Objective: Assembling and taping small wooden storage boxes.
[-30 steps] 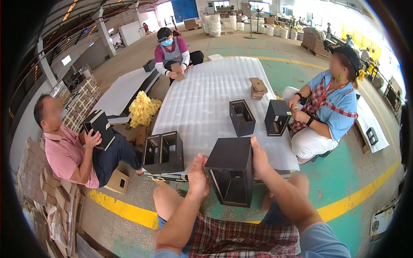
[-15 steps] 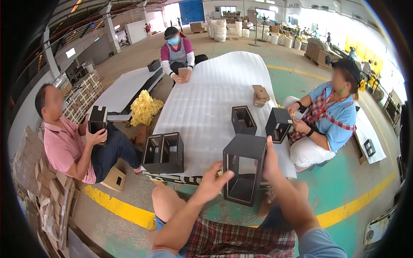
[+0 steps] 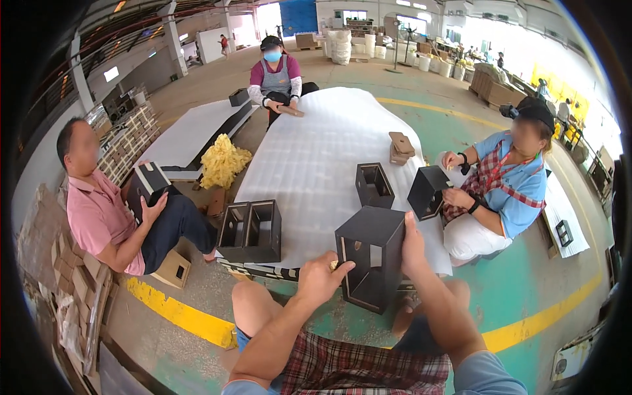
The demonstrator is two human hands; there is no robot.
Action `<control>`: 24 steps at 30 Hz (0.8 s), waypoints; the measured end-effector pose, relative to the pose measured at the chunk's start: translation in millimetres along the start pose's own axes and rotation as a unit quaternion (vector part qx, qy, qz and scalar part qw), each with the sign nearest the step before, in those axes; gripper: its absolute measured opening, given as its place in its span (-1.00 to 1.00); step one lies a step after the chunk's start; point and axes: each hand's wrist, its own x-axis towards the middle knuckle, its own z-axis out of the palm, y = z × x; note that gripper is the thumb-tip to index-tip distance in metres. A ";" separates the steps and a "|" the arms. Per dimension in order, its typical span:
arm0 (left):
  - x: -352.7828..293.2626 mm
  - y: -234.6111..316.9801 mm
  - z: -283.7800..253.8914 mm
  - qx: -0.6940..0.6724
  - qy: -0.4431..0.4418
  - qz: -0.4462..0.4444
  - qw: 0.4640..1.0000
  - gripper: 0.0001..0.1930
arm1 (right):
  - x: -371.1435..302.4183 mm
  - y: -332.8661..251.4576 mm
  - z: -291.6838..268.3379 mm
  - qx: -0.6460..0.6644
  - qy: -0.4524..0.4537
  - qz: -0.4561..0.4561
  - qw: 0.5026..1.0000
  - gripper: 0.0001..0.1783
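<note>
A black open-fronted box is held up in front of me, with a rectangular hole visible inside. My right hand grips its right side, thumb up near the top corner. At the left front edge, my left hand is closed on a small yellowish wad, mostly hidden by the fingers; its thumb reaches the edge. Past the held box, another black box lies on the table's white foam sheet. A pair of open black boxes stands at the table's near left.
Co-workers sit around the table: one at right handles a black box, one at left another, and one at the far end a brown piece. Brown boards are stacked on the sheet. A yellow fluffy heap sits left of the table.
My left hand has shifted slightly along the box's left edge, its fingers more curled. The left co-worker's box has tilted and lowered; the far co-worker's brown piece now lies flatter.
</note>
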 end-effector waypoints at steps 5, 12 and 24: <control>-6.6 3.5 -4.1 -0.025 -0.001 -0.013 1.000 -0.55 | -10.7 -4.2 -0.6 -0.021 0.014 -0.004 1.000 -0.16; 6.0 -9.4 -10.6 -0.295 0.058 -0.051 0.952 -0.59 | 6.6 -4.3 -13.3 0.097 0.011 -0.008 0.995 -0.26; -30.5 26.9 -69.3 -0.330 0.170 -0.120 0.921 -0.68 | 61.7 10.9 -51.7 0.297 -0.307 -0.011 0.904 -0.15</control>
